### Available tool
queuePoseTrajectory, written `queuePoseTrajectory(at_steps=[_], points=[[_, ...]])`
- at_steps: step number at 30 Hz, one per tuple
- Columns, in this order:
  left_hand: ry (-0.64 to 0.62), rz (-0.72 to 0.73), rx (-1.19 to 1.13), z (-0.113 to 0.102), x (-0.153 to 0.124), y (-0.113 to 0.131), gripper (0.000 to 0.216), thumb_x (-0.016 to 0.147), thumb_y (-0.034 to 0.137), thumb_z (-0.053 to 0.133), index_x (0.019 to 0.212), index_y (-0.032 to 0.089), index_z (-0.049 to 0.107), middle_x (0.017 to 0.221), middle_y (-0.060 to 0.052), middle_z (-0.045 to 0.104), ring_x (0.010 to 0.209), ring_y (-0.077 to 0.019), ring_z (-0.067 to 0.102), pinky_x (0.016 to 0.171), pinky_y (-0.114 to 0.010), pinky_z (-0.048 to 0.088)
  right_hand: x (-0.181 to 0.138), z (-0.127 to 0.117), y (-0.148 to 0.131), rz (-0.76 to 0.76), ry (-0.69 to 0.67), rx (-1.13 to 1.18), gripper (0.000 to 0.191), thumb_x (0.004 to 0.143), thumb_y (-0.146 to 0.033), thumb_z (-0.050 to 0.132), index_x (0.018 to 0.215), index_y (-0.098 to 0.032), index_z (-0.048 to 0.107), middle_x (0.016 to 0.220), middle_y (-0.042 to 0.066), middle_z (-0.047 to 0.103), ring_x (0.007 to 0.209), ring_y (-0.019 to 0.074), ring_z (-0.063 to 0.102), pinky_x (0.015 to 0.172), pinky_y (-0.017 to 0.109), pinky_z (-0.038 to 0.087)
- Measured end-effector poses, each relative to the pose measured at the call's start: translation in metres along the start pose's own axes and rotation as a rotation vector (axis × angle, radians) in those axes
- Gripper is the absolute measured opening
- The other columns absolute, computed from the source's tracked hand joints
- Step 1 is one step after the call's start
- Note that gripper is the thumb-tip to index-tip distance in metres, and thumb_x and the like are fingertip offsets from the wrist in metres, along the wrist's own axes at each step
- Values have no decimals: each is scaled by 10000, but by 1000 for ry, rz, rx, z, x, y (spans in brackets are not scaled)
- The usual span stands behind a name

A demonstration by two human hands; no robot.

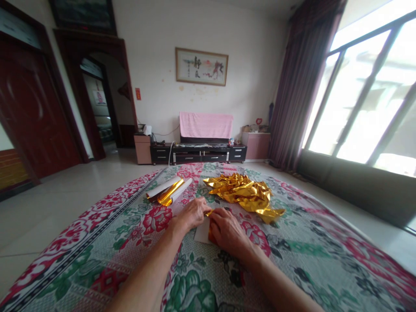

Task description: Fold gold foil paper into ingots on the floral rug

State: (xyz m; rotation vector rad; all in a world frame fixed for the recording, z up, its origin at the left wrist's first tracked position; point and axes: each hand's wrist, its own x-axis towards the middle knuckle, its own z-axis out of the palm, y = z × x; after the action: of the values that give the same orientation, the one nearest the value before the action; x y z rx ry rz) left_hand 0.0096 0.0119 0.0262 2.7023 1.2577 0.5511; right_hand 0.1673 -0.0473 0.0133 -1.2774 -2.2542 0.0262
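Note:
On the flowered tablecloth in front of me lies a sheet of gold foil paper (202, 234), its white back showing and one part turned over to the gold side. My left hand (195, 211) is closed, thumb and fingertips pinching the sheet's far edge. Close beside it, my right hand (227, 229) bends over the sheet, its fingers pressed on the gold fold and covering much of it. Beyond my right hand is a heap of folded gold foil pieces (243, 190). Curled sheets of gold foil paper (170, 192) with white backs rest beyond my left hand.
The round table wears a red, green and grey flowered cloth (136, 264). Past its far edge stands a low black TV cabinet (201, 154) with a pink cloth (206, 125) draped above it. Windows and a purple curtain (292, 86) are at right, a dark red door (35, 99) at left.

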Motion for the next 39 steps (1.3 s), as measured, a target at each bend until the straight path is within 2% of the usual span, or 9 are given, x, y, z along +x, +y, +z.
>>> queuePoseTrajectory(at_steps=[6,12,18,26,31,39], points=[[-9,-8,86,1,-2,2,368,781,93,372,1030,180,630,822,-58,544,768,-160,491,716,-254,418,0,1,1,2,10,2,237,873,-211,388,915,-192,621,928,60,570,879,153,522,831,268,380],[-62,94,103,-3,-13,-8,424,816,87,326,1078,266,607,927,-34,533,901,-150,488,822,-243,412,-2,3,3,10,31,-3,229,871,-224,399,913,-200,623,943,61,567,889,155,518,839,270,377],[5,144,94,-1,-23,-10,444,846,107,305,1168,277,559,995,-37,546,931,-147,492,879,-277,402,-2,6,3,30,42,-4,232,875,-229,395,917,-206,622,941,58,568,884,154,518,828,263,376],[-23,81,103,-2,-21,-8,426,843,124,337,1141,289,593,966,-41,541,910,-151,483,848,-263,407,-2,6,4,42,51,3,226,867,-223,402,914,-209,623,954,54,571,888,153,516,827,264,372],[-72,14,141,-7,-24,-5,470,830,98,336,1167,326,569,1096,-31,528,979,-159,469,830,-245,410,-3,7,4,46,51,-3,221,864,-225,408,904,-212,626,965,56,572,890,152,520,831,267,374],[-48,70,85,-4,-34,-9,522,809,62,307,1216,298,532,1184,-29,550,1035,-173,493,960,-338,364,-3,6,3,44,65,3,212,866,-231,407,864,-203,617,952,54,571,888,152,516,824,265,376]])
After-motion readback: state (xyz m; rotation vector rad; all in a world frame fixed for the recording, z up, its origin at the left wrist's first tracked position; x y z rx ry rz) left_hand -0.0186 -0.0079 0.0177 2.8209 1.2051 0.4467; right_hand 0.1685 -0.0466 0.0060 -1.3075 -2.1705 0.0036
